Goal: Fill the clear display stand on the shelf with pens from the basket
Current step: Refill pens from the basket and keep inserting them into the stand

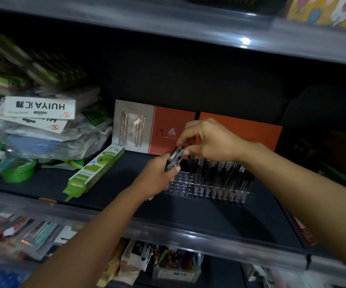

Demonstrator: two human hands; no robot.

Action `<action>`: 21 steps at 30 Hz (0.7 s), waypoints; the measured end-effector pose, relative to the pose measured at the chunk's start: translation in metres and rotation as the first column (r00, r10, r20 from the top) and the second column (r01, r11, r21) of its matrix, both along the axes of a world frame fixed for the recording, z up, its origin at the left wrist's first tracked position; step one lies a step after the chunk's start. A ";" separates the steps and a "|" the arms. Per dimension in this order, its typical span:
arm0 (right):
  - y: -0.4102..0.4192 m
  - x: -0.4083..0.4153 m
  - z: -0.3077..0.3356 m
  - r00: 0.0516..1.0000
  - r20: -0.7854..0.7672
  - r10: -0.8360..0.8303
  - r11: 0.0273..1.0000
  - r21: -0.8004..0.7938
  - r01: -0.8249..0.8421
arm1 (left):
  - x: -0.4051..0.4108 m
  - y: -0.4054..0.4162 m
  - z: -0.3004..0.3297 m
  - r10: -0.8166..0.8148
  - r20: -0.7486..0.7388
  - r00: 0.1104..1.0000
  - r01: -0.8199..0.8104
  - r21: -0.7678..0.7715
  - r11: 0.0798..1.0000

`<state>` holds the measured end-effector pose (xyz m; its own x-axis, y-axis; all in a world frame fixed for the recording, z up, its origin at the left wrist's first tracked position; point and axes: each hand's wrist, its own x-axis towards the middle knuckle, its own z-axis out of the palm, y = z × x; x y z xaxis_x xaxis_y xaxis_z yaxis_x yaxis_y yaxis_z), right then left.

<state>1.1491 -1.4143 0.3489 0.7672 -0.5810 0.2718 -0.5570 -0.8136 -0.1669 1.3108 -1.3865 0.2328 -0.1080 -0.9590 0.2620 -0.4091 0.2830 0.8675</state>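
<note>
Pens are gripped in a bundle by the left hand above the stand mid-shelf; one is pinched out by the right hand. An empty left-side hole must be targeted next.

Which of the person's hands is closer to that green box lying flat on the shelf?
The left hand. Gripping a bundle of pens, it is just right of the green box. The right hand is farther right, pinching the bundle's top above the clear stand.
</note>
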 end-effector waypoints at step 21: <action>-0.002 -0.026 0.020 0.972 0.169 -0.162 0.982 -0.068 0.175 | 0.009 0.008 0.000 0.042 0.165 0.985 -0.039 -0.021 0.999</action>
<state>1.1226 -1.4163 0.3690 0.6019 -0.6687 0.4365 -0.6580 -0.7250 -0.2034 1.3194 -1.3788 0.2324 -0.1126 -0.9589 0.2603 -0.5576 0.2779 0.7822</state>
